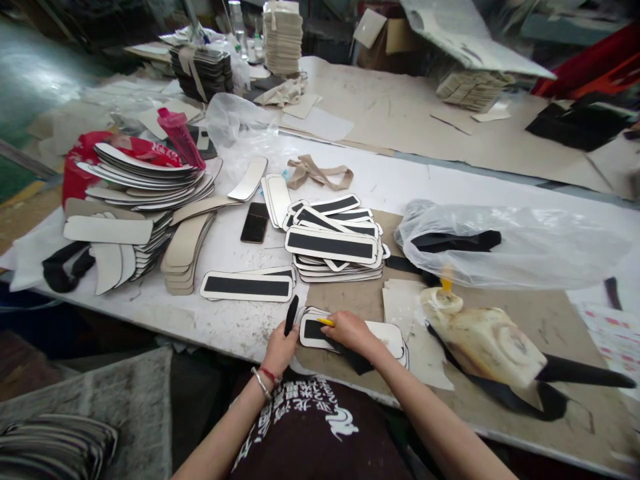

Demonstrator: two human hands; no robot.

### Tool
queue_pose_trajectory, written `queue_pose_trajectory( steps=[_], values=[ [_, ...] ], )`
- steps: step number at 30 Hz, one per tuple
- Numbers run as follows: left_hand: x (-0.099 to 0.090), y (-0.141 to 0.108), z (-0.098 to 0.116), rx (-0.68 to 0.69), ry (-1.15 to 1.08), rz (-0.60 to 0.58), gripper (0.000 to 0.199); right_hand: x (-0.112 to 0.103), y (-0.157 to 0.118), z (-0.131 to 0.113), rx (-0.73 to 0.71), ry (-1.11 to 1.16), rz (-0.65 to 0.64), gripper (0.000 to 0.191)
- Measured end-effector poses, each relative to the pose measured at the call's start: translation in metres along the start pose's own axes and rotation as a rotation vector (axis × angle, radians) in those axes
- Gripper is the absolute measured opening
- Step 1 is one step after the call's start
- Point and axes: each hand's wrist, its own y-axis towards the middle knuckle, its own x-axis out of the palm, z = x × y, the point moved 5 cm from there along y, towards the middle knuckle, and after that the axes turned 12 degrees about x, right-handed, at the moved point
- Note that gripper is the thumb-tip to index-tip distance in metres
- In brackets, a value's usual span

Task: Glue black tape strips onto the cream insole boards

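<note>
My left hand (281, 348) is closed around a black handle-like tool (291, 315) at the left end of a small stack of white rounded panels (387, 337). Over the top panel, my right hand (350, 330) grips a thin yellow tool (326, 322). A black strip (353, 358) lies partly on that panel and trails below my right hand toward the table edge. Behind my hands sits a pile of white panels with black centres (333, 245). Two more such panels (247, 286) rest to the left.
A stained plastic container (487, 343) and a clear plastic bag (525, 247) lie at the right. Curved panels (145, 180), a phone (255, 223) and a pink bottle (181, 137) are on the left. Beige straps (320, 173) lie farther back.
</note>
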Motion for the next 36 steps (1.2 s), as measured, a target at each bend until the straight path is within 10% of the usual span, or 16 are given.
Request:
queue_pose_trajectory(
  steps=[26,36],
  values=[
    [0.007,0.013,0.004,0.065,0.152,0.053,0.022,-0.005,-0.007,-0.003,0.058,-0.049,0.037,0.030],
    [0.007,0.023,-0.001,0.059,0.141,-0.010,0.026,-0.002,-0.061,0.121,0.265,0.112,0.141,0.026]
  ],
)
